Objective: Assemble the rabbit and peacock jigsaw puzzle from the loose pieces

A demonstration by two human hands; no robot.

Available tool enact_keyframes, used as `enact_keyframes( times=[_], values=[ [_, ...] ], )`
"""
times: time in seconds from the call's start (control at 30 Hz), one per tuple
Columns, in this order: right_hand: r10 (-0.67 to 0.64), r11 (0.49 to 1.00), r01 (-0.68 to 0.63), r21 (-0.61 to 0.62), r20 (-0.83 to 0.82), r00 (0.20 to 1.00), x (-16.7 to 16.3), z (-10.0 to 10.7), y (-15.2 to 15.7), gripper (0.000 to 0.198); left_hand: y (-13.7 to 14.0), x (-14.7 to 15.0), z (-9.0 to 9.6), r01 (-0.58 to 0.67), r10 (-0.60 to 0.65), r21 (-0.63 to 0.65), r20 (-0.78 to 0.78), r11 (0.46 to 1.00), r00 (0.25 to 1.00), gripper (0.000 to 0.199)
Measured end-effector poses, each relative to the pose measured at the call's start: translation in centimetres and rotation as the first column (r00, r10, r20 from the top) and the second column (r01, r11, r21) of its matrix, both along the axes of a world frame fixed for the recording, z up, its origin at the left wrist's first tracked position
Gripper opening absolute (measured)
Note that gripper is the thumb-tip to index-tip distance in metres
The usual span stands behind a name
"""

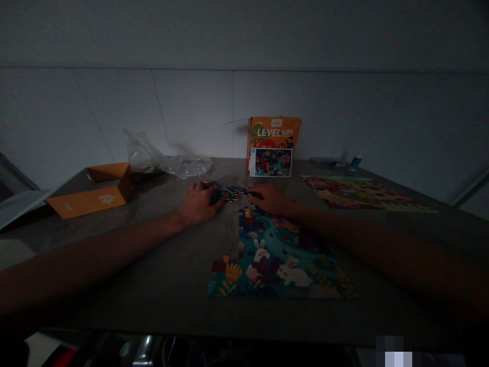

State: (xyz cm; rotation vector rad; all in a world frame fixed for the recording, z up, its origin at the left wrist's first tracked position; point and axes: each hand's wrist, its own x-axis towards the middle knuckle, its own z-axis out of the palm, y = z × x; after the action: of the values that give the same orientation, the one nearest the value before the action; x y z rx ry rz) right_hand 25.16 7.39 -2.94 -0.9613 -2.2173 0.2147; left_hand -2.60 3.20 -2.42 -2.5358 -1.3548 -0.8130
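A pile of loose jigsaw puzzle pieces (232, 193) lies on the grey table between my two hands. On its left side rests my left hand (199, 201), fingers curved and thumb apart, touching the edge of the pile. My right hand (270, 198) reaches in from the other side, its fingers stretched towards the pieces and apart. I see no piece gripped in either hand, though the dim light hides detail at the fingertips. Nearer to me is a partly assembled jigsaw puzzle (284, 260) with white rabbits and flowers; my right forearm passes over its upper right part.
An orange "LEVEL UP!" box (275, 133) stands at the back with a picture card (272, 163) leaning on it. Left are an open orange box part (91, 201) and a clear plastic bag (187, 165). Right are another puzzle (367, 193) and a small bottle (356, 161).
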Motion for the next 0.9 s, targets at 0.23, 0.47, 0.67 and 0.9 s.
enact_keyframes(
  times=[0.23, 0.47, 0.67, 0.9],
  values=[
    [-0.027, 0.997, 0.024, 0.072, 0.051, 0.998, -0.2, 0.3, -0.4, 0.005, -3.0, 2.1, 2.4, 0.478, -0.488, -0.104, -0.124, 0.872, 0.864, 0.032],
    [-0.007, 0.997, 0.003, 0.075, 0.059, 0.998, -0.2, 0.9, -0.8, 0.008, -3.3, 2.1, 2.5, 0.569, -0.594, -0.215, -0.068, 0.794, 0.802, 0.033],
    [0.007, 0.995, -0.013, 0.095, 0.058, 0.998, 0.0, 0.6, -0.7, 0.004, -3.2, 2.1, 2.4, 0.563, -0.588, -0.224, -0.061, 0.796, 0.807, 0.033],
    [0.016, 1.0, -0.015, 0.018, -0.06, 0.998, 0.0, 0.8, -1.2, 0.014, -3.3, 2.2, 2.5, 0.569, -0.594, -0.22, -0.063, 0.792, 0.802, 0.033]
  ],
)
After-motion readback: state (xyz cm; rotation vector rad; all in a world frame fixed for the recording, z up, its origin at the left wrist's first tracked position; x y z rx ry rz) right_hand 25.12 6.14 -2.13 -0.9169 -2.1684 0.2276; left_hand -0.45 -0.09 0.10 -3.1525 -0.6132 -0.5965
